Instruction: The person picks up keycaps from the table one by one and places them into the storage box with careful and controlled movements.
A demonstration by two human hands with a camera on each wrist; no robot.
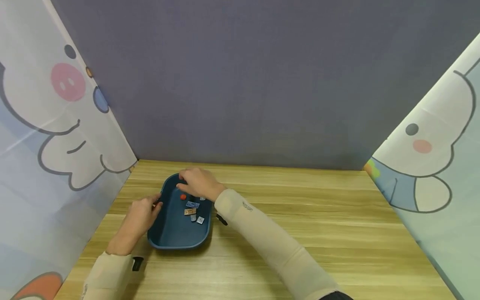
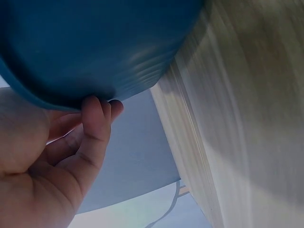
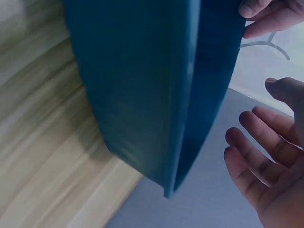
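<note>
A dark blue plastic basin (image 1: 176, 237) with rounded corners stands at the left of the table. My left hand (image 1: 140, 214) pinches its left rim, thumb and fingertips on the edge, as the left wrist view also shows. Above the far end of the basin, my right hand (image 1: 198, 182) is spread with loosely bent fingers; the right wrist view shows nothing in them. Inside the basin lie a small red ball (image 1: 183, 196), a blue printed piece (image 1: 193, 204), a tan printed piece (image 1: 190, 211), a pale translucent piece (image 1: 193, 218) and a white square tile (image 1: 200, 220). Another white piece (image 1: 202, 198) is partly hidden by the right hand.
The wood-grain table (image 1: 300, 233) stretches off to the right of the basin. A grey curtain (image 1: 255, 83) hangs behind it, and cartoon-printed cloths (image 1: 33, 200) stand along both sides. My right forearm (image 1: 273, 241) crosses over the table.
</note>
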